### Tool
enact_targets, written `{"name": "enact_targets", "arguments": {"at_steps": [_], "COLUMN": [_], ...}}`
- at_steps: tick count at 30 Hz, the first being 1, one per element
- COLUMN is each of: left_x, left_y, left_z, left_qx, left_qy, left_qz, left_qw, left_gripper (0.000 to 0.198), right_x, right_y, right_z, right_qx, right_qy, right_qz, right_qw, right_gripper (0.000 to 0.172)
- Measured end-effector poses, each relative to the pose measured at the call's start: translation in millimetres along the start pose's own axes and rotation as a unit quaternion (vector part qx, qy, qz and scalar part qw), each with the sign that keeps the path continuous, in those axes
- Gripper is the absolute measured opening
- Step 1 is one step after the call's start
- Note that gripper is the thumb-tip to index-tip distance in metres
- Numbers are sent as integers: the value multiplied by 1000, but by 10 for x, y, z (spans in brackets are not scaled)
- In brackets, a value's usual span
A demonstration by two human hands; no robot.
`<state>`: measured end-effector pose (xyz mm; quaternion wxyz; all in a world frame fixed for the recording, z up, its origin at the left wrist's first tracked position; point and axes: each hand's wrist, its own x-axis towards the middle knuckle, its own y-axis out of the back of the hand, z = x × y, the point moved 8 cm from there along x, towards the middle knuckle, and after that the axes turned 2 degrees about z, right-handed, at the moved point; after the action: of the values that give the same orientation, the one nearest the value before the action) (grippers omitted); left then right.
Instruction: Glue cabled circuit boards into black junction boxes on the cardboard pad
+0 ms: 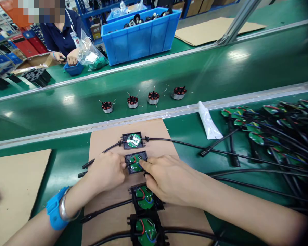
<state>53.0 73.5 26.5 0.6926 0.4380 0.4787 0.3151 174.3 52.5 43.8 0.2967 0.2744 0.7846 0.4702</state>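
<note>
In the head view, a small black plastic housing point(129, 168) with a green circuit board point(136, 166) in it lies on a cardboard sheet point(154, 126). My left hand point(109, 171) is closed at the housing's left edge, over a black cable point(82, 174); its fingertips are partly hidden. My right hand point(171, 177) presses its index finger on the board's right side, with the thumb at the housing's right edge. Beyond them is another housing point(133, 140) with a board and cables. Nearer to me sit two more housings, one with a green board point(145, 198), another with a wired board point(146, 232).
Several copper-wound motor stators point(153, 97) stand on the green belt point(207, 75). A white tube point(209, 123) lies right of the cardboard, beside a pile of wired boards point(256, 136). Beyond the belt are a blue bin point(141, 39) and a co-worker point(64, 37). More cardboard point(15, 184) lies left.
</note>
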Motion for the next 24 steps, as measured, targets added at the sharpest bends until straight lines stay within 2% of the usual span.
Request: {"name": "enact_targets", "arguments": {"at_steps": [3,6,9,11,13,15,17,21,24], "left_x": [163,142,-92,-325,-506,-560,-543,-488,-487], "left_y": [86,190,211,145,-7,-134,-159,1,152], "left_z": [34,12,36,222,373,448,466,389,322], "left_qx": [14,29,35,36,79,121,126,77,20], "left_qy": [-13,-4,-4,-93,-137,-127,-109,-113,-133], "left_qz": [-41,-22,107,225,290,306,308,305,300], "left_qw": [999,999,994,969,944,936,937,942,944], "left_gripper": [22,23,29,39,51,57,58,54,47], "right_x": [-3,-19,-30,-31,-25,-14,-4,-12,-60], "right_y": [0,10,15,-10,-26,-18,14,105,144], "right_z": [2,-7,-25,-21,-10,7,35,72,121], "right_qx": [4,-2,-1,-3,-4,0,10,70,120], "right_qy": [-12,-27,-28,-30,-26,-19,-12,9,-4], "right_qz": [-9,-19,-15,-14,-5,8,15,-3,-18], "right_qw": [1000,999,999,999,1000,1000,1000,998,993], "right_gripper": [41,34,31,32,33,33,31,26,30]}}
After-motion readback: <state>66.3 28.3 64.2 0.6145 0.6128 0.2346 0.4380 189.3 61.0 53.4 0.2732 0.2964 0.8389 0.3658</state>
